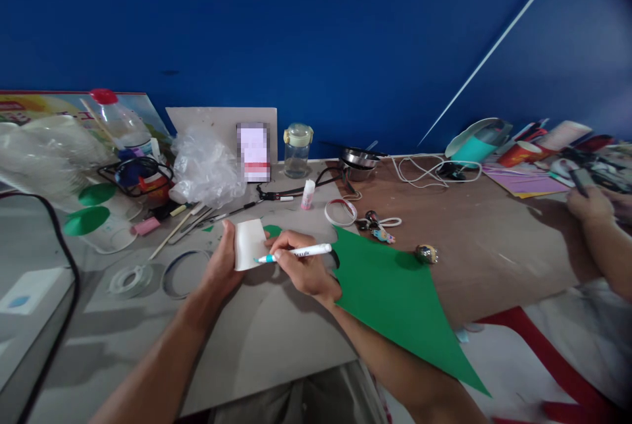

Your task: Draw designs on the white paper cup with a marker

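Observation:
My left hand (221, 265) is closed on a white paper cup (249, 243), holding it on its side just above the grey board (276, 338). My right hand (302, 269) grips a white marker with a blue tip (295, 253). The tip touches the cup's side. A large green paper sheet (395, 299) lies under and right of my right wrist.
Tape rings (131, 278) and a hoop (184, 272) lie to the left. A jar (297, 149), glue stick (307, 194), plastic bag (207, 167), bottle (121, 124), keys (378, 225) and a small ball (426, 253) sit behind. Another person's hand (590, 203) holds a phone at far right.

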### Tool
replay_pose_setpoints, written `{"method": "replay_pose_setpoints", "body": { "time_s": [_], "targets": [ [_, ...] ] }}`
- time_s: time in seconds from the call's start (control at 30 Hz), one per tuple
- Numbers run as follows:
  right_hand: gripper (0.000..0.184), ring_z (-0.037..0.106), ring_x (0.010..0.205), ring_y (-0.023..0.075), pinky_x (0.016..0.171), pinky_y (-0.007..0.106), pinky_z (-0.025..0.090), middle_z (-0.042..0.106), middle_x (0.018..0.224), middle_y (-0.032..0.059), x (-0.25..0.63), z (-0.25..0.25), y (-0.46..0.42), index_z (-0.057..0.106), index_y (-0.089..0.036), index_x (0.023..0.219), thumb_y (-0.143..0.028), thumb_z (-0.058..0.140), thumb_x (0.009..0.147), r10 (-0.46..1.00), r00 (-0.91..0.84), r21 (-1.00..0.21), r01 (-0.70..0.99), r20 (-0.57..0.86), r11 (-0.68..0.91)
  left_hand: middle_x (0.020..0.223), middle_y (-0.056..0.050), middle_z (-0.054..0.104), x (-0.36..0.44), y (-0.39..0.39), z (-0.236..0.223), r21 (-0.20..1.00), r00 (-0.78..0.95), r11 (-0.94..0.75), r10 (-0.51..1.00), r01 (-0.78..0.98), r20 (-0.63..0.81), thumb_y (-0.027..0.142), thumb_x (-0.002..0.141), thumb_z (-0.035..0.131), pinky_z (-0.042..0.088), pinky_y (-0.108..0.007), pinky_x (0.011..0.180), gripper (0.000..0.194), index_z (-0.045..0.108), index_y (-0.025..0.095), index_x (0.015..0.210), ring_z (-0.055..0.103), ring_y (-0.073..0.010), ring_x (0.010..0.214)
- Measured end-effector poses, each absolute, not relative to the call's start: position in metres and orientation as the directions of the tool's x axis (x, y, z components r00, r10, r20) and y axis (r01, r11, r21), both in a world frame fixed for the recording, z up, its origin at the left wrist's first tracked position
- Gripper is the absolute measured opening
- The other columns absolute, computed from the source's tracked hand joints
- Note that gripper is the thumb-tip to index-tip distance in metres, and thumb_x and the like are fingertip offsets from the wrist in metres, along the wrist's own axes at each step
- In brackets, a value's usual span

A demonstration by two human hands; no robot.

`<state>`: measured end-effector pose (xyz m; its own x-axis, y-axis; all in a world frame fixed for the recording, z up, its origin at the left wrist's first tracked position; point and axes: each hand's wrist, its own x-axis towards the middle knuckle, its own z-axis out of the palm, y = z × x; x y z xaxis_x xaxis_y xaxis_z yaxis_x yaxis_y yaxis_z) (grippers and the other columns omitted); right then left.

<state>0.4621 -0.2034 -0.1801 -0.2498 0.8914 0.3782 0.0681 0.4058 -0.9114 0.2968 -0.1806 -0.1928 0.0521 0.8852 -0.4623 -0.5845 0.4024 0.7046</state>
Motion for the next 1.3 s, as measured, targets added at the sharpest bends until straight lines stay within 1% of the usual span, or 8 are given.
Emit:
{"method": "replay_pose_setpoints", "body": {
  "time_s": [0.1,0.27,0.43,0.57,0.67,0.83,1.03,1.3],
  "targets": [
    [0.017,0.057,0.067,0.0143,0.064,0.026,0.046,0.066,0.074,0.0024,0.462,-0.179,-0.203,0.062,-0.02,0.077,-0.031,0.054,0.087,0.908,-0.229,-0.925,0.062,0.352,0.375,0.073,-0.012,0.077,0.298,-0.18,-0.188,0.706,0.054,0.416,0.879,-0.573,-0.474,0.057,0.104,0.025,0.059,-0.027,0.063,0.07,0.074,0.009,0.089,0.072,-0.0199,0.061],
    [0.018,0.053,0.063,0.0123,0.062,0.025,0.044,0.064,0.071,0.0012,0.461,-0.177,-0.204,0.063,-0.018,0.078,-0.032,0.056,0.087,0.897,-0.24,-0.92,0.037,0.371,0.39,0.072,-0.012,0.076,0.299,-0.18,-0.189,0.709,0.069,0.404,0.89,-0.578,-0.451,0.059,0.103,0.027,0.057,-0.028,0.057,0.07,0.074,0.01,0.087,0.071,-0.021,0.059],
    [0.019,0.05,0.061,0.0117,0.06,0.024,0.042,0.061,0.067,-0.0003,0.46,-0.177,-0.203,0.063,-0.018,0.077,-0.034,0.056,0.086,0.921,-0.19,-0.935,0.038,0.34,0.353,0.073,-0.013,0.076,0.297,-0.18,-0.193,0.714,0.101,0.383,0.909,-0.586,-0.404,0.06,0.103,0.026,0.058,-0.029,0.058,0.072,0.074,0.009,0.087,0.071,-0.0216,0.06],
    [0.019,0.045,0.057,0.0107,0.057,0.025,0.039,0.054,0.062,-0.0025,0.461,-0.174,-0.203,0.061,-0.019,0.075,-0.034,0.055,0.086,0.94,-0.156,-0.951,0.023,0.302,0.309,0.077,-0.014,0.078,0.296,-0.179,-0.193,0.701,0.089,0.392,0.9,-0.596,-0.428,0.064,0.1,0.031,0.06,-0.029,0.062,0.071,0.074,0.009,0.089,0.073,-0.0225,0.066],
    [0.02,0.04,0.054,0.0101,0.054,0.024,0.035,0.048,0.058,-0.0043,0.462,-0.172,-0.203,0.06,-0.019,0.074,-0.034,0.055,0.086,0.95,-0.164,-0.962,0.016,0.265,0.271,0.08,-0.014,0.078,0.294,-0.178,-0.191,0.698,0.059,0.381,0.897,-0.606,-0.438,0.061,0.102,0.026,0.061,-0.03,0.064,0.07,0.073,0.01,0.094,0.074,-0.0231,0.069],
    [0.018,0.04,0.054,0.0099,0.052,0.024,0.033,0.048,0.06,-0.0039,0.462,-0.171,-0.204,0.059,-0.019,0.075,-0.033,0.055,0.085,0.957,-0.173,-0.971,0.004,0.234,0.238,0.077,-0.012,0.077,0.292,-0.178,-0.184,0.703,0.01,0.365,0.891,-0.61,-0.453,0.057,0.104,0.018,0.061,-0.032,0.064,0.071,0.071,0.011,0.097,0.074,-0.0231,0.066],
    [0.016,0.04,0.054,0.0101,0.052,0.024,0.032,0.047,0.058,-0.0043,0.462,-0.171,-0.203,0.059,-0.019,0.072,-0.031,0.056,0.082,0.953,-0.211,-0.976,-0.021,0.217,0.218,0.075,-0.012,0.076,0.289,-0.177,-0.181,0.69,-0.008,0.367,0.88,-0.624,-0.475,0.059,0.104,0.018,0.061,-0.032,0.063,0.07,0.068,0.011,0.102,0.073,-0.0219,0.062],
    [0.021,0.047,0.059,0.0121,0.054,0.025,0.036,0.054,0.063,-0.0018,0.466,-0.169,-0.199,0.063,-0.019,0.079,-0.039,0.058,0.082,0.981,-0.083,-0.981,-0.099,0.176,0.167,0.086,-0.013,0.078,0.282,-0.181,-0.189,0.668,0.093,0.342,0.92,-0.661,-0.38,0.073,0.095,0.034,0.062,-0.035,0.064,0.073,0.071,0.011,0.104,0.074,-0.0237,0.067]
  ]
}}
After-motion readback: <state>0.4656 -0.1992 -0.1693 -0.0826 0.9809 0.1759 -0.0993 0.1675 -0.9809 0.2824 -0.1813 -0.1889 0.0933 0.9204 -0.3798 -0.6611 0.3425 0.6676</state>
